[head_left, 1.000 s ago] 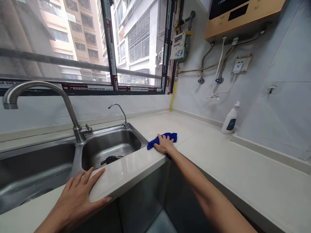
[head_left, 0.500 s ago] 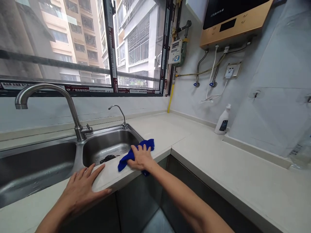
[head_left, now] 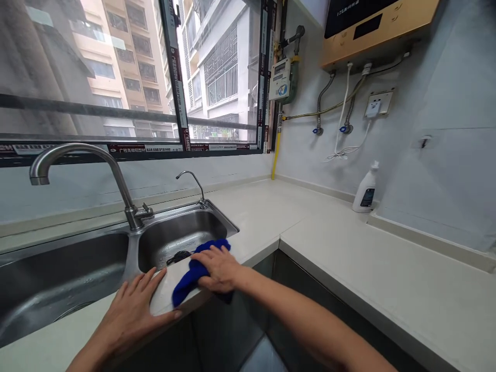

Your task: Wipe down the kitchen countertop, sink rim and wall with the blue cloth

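Observation:
My right hand (head_left: pixel 220 270) presses a bunched blue cloth (head_left: pixel 186 283) onto the front strip of the white countertop (head_left: pixel 267 219). Part of the cloth hangs over the counter's front edge, and some of it is hidden beneath my fingers. To the left, my left hand (head_left: pixel 134 311) rests on the same strip with its fingers spread and its thumb along the edge, holding nothing. Behind both hands lies the double steel sink (head_left: pixel 134 253). A dark object (head_left: pixel 179 257), too unclear to name, sits in its right basin.
A large faucet (head_left: pixel 127 199) and a thin small tap (head_left: pixel 199 188) rise behind the sink. On the right, a white bottle (head_left: pixel 365 191) stands by the wall. Above hang a gas meter (head_left: pixel 279 80) and a water heater (head_left: pixel 372 36) with hoses. Dark cabinet fronts (head_left: pixel 248 323) are below.
My right hand has slid the blue cloth leftward and nearer along the counter strip, toward my left hand. My left hand stays on the counter edge. The view has shifted slightly.

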A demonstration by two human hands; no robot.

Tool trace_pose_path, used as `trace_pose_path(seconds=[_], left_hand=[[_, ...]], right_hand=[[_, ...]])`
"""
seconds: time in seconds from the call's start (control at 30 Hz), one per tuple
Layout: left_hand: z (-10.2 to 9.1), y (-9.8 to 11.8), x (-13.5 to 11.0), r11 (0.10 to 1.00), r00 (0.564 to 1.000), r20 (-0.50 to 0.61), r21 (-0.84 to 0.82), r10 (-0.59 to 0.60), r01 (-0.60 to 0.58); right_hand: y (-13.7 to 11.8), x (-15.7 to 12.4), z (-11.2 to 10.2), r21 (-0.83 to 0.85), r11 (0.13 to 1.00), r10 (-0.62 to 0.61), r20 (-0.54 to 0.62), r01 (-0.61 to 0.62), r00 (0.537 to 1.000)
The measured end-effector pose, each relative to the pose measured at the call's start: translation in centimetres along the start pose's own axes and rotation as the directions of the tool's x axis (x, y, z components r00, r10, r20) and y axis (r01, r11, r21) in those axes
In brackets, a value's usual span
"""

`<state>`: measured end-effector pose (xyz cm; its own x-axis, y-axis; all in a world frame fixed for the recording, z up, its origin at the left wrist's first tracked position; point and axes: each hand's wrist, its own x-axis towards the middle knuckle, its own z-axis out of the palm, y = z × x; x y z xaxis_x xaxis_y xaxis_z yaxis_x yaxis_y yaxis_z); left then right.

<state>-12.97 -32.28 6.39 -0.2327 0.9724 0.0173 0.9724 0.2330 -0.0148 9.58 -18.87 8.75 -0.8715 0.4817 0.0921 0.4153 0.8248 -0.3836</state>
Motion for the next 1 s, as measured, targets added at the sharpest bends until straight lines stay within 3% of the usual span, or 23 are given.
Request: trace_pose_path(seconds=[0.17,0.3,0.53,0.7,0.77,0.83,0.93,1.0], left_hand=[[-0.5,0.5,-0.5,0.999,0.997,0.074,0.02,-0.029,0.028],[-0.1,0.4,-0.8,0.999,0.997,0.071,0.026,-0.036,0.035],[0.2,0.6,-0.7,0.999,0.996,0.08,0.004,-0.046,0.046],[0.3,0.7,-1.0,0.998,0.994,0.098,-0.023,-0.057,0.059],[1.5,0.1,-1.0,0.998,0.998,0.055,-0.055,-0.035,0.038],[3.3,-0.7,-0.9,0.997,0.998,-0.062,-0.079,0.01,-0.015],[5.9,-1.7,-0.9,0.991,0.963,-0.259,-0.08,0.079,-0.103],[6.7,-1.9,-1.0,0.988,0.941,-0.324,-0.082,0.098,-0.131]], right_hand=[[7.4,-1.8,-3.3,0.005,0.993,0.117,0.002,-0.117,0.993],[11.5,-2.0,-5.0,0.009,0.984,0.176,0.018,-0.176,0.984],[14.9,2.6,-4.9,-0.055,0.971,0.23,-0.027,-0.231,0.973],[15.7,6.9,-4.6,-0.144,0.952,0.269,-0.034,-0.271,0.963],[15.6,8.7,-4.5,-0.228,0.927,0.306,-0.002,-0.299,0.952],[15.4,10.4,-4.3,-0.311,0.896,0.342,0.025,-0.318,0.939],[15.3,12.9,-3.7,-0.408,0.858,0.357,0.04,-0.311,0.933],[15.3,14.4,-3.1,-0.467,0.838,0.34,0.046,-0.281,0.939]])
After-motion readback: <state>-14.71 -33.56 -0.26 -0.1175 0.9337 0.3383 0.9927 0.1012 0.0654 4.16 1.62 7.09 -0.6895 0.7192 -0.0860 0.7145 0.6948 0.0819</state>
